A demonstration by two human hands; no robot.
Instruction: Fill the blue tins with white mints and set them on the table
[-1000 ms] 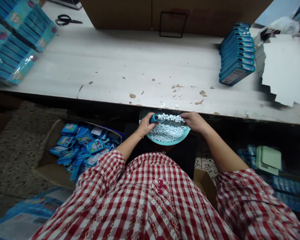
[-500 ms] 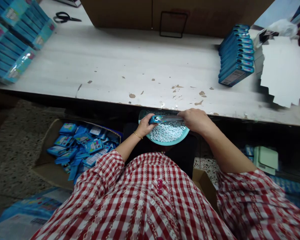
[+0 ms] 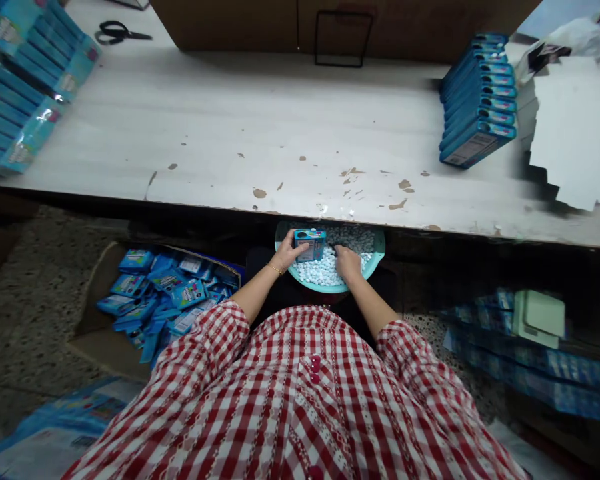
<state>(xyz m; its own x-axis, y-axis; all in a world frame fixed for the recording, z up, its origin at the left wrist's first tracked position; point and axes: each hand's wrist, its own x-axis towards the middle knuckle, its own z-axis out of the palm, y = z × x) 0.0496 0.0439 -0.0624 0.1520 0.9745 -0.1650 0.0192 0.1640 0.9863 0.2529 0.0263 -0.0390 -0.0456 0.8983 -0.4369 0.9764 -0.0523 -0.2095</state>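
Note:
A teal basin [image 3: 380, 259] full of small pale pellets [image 3: 320, 272] sits at my lap, just under the table edge. Over its left side my left hand [image 3: 286, 253] is closed round a small blue box [image 3: 316, 244], thumb across the printed face. A few pale pellets show at the box's top. My right hand [image 3: 349, 263] reaches into the basin, fingers curled down among the pellets. Its fingertips are hidden, so what they hold cannot be made out.
On the white table [image 3: 220, 133] stand a row of blue boxes [image 3: 480, 100], wrapped blue packs [image 3: 30, 87], scissors [image 3: 123, 32] and a large cardboard box [image 3: 240, 27]. An open carton [image 3: 95, 287] of blue boxes is at my left. A pale green device [image 3: 539, 319] lies low right.
My right hand has moved from the table edge beside the box down into the pellets, drawing nearer. The blue box has turned so its printed face shows.

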